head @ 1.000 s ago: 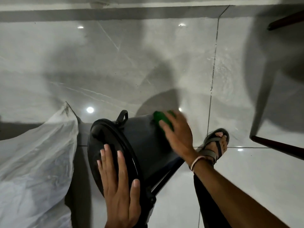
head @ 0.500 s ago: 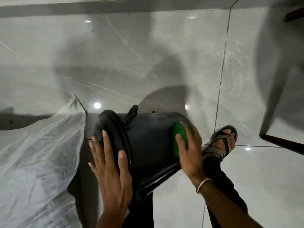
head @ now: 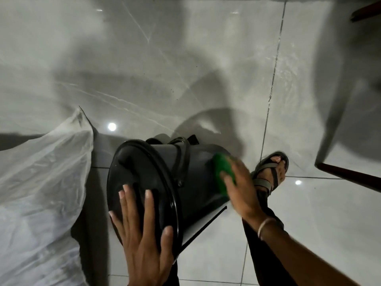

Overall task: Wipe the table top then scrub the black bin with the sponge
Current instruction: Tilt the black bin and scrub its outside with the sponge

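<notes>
Sponge (head: 223,174) lower on unlabelled black bin (head: 198,172)

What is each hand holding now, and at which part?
The right hand presses the green sponge by its back against the black bin. The left hand lies flat on the bin's lid, gripping nothing.

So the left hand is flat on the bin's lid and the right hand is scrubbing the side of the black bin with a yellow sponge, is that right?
Not quite: the sponge is green, not yellow, as the head view shows. The rest holds: the left hand lies flat on the lid and the right hand presses the sponge against the side of the black bin.
</notes>
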{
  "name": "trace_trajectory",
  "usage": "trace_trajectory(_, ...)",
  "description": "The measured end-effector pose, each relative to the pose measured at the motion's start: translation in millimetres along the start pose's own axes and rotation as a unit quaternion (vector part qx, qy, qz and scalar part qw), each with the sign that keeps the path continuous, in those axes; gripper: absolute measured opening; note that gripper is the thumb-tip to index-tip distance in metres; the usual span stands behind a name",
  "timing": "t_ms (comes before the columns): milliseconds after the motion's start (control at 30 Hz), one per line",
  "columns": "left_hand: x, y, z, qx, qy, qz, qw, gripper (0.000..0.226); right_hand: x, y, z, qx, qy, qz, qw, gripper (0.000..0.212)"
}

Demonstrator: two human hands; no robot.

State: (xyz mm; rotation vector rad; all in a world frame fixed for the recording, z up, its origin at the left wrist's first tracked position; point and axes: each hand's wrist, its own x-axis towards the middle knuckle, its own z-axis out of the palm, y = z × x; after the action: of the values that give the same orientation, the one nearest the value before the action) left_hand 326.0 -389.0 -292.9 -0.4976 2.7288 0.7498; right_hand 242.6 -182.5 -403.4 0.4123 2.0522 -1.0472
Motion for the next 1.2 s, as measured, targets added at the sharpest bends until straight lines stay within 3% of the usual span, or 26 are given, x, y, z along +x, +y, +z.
trace_trajectory(100, -15, 1, 7, 0.042, -0.004, 0.044, 0.998, 0.067, 69, 1, -6, 0.008, -0.021, 0.065, 0.998, 0.048)
trace_trajectory(200, -21, -4, 9, 0.069, 0.015, 0.032, 0.997, 0.069, 87, -29, 9, -0.046, -0.086, -0.001, 0.995, 0.051)
trace_trajectory(300, -15, -13, 2, 0.055, 0.02, 0.001, 0.998, 0.069, 37, -58, 15, -0.018, -0.093, -0.119, 0.988, 0.056)
trace_trajectory(400, -11, -15, -1, 0.043, 0.008, 0.002, 0.999, 0.069, -29, -45, 11, 0.041, -0.075, -0.156, 0.984, 0.057)
trace_trajectory(533, -19, -11, 4, 0.068, -0.002, 0.069, 0.995, 0.069, -2, -11, -2, 0.021, -0.039, -0.056, 0.997, 0.05)
trace_trajectory(633, -27, -9, 10, 0.091, 0.004, 0.102, 0.991, 0.069, 74, -19, -8, -0.016, -0.093, 0.072, 0.993, 0.032)
trace_trajectory(767, -31, -8, 14, 0.092, 0.017, 0.103, 0.99, 0.069, 111, -49, 6, -0.084, -0.183, 0.054, 0.978, 0.043)
trace_trajectory(900, -26, -4, 11, 0.086, 0.011, 0.091, 0.992, 0.068, 64, -49, 7, 0.044, -0.106, -0.021, 0.993, 0.044)
trace_trajectory(1000, -25, -2, 13, 0.099, -0.001, 0.101, 0.99, 0.069, -8, -26, 8, 0.177, -0.025, -0.022, 0.984, 0.053)
trace_trajectory(1067, -28, -2, 14, 0.116, -0.009, 0.128, 0.985, 0.069, -26, -13, 14, 0.189, 0.018, -0.009, 0.982, 0.053)
trace_trajectory(1133, -27, -3, 14, 0.128, -0.013, 0.147, 0.981, 0.069, -5, -5, 10, 0.182, 0.048, 0.019, 0.982, 0.039)
trace_trajectory(1200, -24, -3, 13, 0.128, -0.012, 0.139, 0.982, 0.07, 36, -6, -1, 0.141, 0.021, 0.073, 0.987, 0.019)
